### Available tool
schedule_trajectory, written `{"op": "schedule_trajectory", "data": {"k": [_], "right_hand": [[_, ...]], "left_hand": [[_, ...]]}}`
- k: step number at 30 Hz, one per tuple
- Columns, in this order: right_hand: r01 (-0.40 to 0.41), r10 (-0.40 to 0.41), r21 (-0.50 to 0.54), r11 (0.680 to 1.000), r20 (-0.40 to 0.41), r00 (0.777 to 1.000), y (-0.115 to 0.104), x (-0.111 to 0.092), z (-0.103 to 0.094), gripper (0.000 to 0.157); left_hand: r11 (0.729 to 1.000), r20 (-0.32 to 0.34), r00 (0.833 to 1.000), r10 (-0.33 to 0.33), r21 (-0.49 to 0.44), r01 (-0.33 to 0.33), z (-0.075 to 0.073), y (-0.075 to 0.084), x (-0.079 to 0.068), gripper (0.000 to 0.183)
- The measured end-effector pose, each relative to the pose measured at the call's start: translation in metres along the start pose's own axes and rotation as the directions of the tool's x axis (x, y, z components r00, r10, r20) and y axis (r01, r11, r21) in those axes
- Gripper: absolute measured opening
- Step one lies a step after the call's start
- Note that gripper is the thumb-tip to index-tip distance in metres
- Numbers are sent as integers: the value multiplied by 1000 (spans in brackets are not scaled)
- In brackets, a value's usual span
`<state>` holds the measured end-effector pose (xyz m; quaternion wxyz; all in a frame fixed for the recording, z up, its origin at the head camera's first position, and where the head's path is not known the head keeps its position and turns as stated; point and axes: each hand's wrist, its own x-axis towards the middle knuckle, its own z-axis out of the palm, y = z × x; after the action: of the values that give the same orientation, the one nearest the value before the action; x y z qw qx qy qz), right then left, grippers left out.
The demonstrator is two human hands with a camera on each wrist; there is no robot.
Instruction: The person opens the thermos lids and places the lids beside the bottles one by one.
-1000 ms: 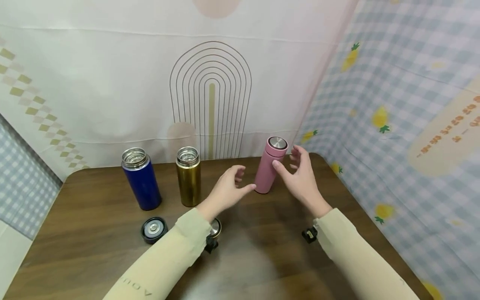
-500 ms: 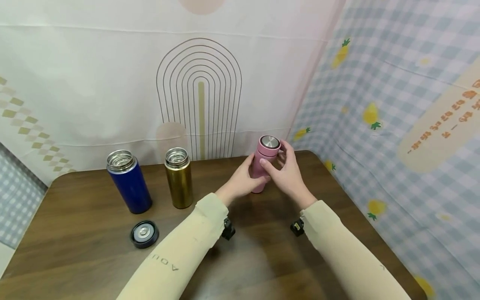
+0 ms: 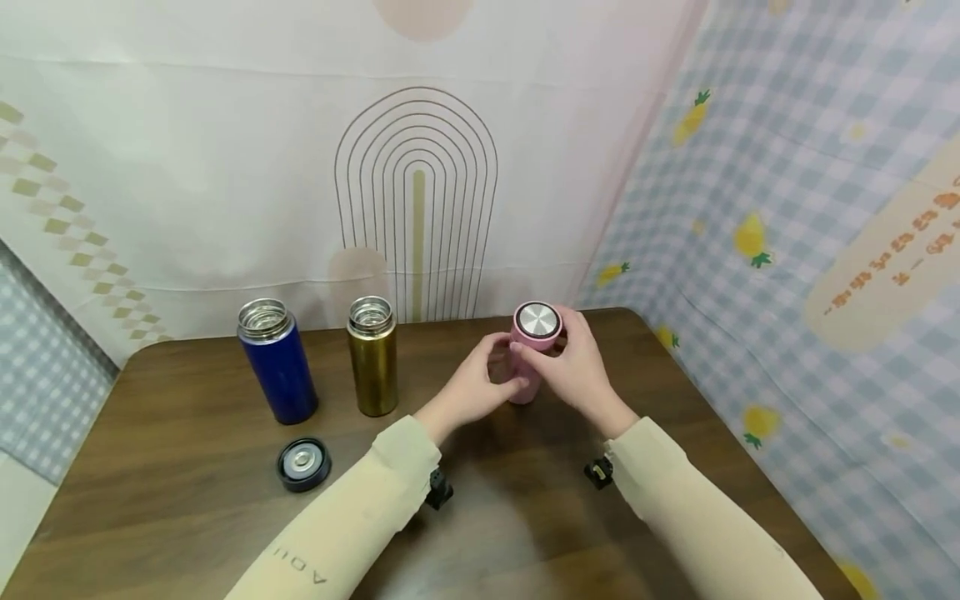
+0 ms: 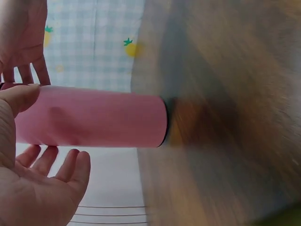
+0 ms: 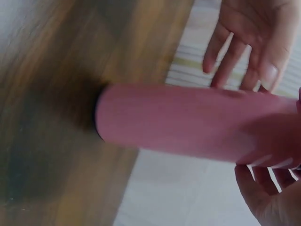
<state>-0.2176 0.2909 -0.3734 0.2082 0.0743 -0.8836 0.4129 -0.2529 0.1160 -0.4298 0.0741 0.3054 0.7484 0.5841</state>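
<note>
A pink thermos bottle (image 3: pixel 527 377) with a silver-topped lid (image 3: pixel 538 320) stands nearly upright between my hands. My right hand (image 3: pixel 577 362) holds its upper part near the lid, thumb in front and fingers behind. Lower down, my left hand (image 3: pixel 472 387) curls loosely round the other side; the left wrist view shows its thumb over the bottle (image 4: pixel 103 117) and some fingertips at the edge. The bottle's base is near the tabletop in the right wrist view, whether touching I cannot tell. To the left stand a gold bottle (image 3: pixel 373 358) and a blue bottle (image 3: pixel 279 362), both without lids.
A dark lid (image 3: pixel 303 464) lies upside down before the blue bottle on the brown wooden table (image 3: pixel 172 475). A patterned white cloth (image 3: pixel 225 167) hangs behind the table, and a checked cloth (image 3: pixel 810 167) hangs on the right.
Both hands have closed in on the pink bottle, which has come nearer to me in the last half second. A gold-rimmed lid seen earlier is now hidden by the left sleeve.
</note>
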Motion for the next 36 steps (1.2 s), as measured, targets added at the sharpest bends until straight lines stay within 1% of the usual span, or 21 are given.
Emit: {"op": "schedule_trajectory", "data": {"k": [2,6,9,13,16,19,21,25,29,33,36], "right_hand": [[10,-11,13,1000,28,1000,-8,-4,-2,67],[37,-42,59,998,89,995,-29,-13,-5,63],[32,-46,106,994,132,990,-41,-20,-5,63],[10,-36,148,989,172,984,-55,-27,-3,63],[4,-41,183,983,197,980,-63,-30,-1,61],[-1,-55,240,971,226,973,-70,-33,1,59],[-8,-62,281,960,239,969,-74,-34,3,57],[-25,-78,373,927,259,963,-84,-38,6,53],[-43,-93,445,894,279,956,-93,-42,12,51],[-64,-100,461,885,323,941,-100,-48,18,50],[-73,-106,450,890,360,927,-106,-52,21,52]], "left_hand": [[999,9,1000,4,34,-4,-4,2,-10,70],[996,13,1000,11,86,-12,-14,10,-32,74],[991,13,1000,1,131,-3,-23,18,-51,76],[983,9,1000,13,183,-14,-35,28,-75,76],[977,2,1000,26,211,-25,-42,35,-91,77],[975,-7,1000,27,222,-25,-48,40,-103,78],[976,-15,1000,18,217,-14,-50,44,-110,79],[978,-53,999,-1,207,12,-49,48,-116,83],[981,-116,993,3,194,20,-48,49,-122,88],[982,-166,986,6,186,25,-52,47,-132,86],[974,-176,984,10,226,30,-58,43,-141,82]]}}
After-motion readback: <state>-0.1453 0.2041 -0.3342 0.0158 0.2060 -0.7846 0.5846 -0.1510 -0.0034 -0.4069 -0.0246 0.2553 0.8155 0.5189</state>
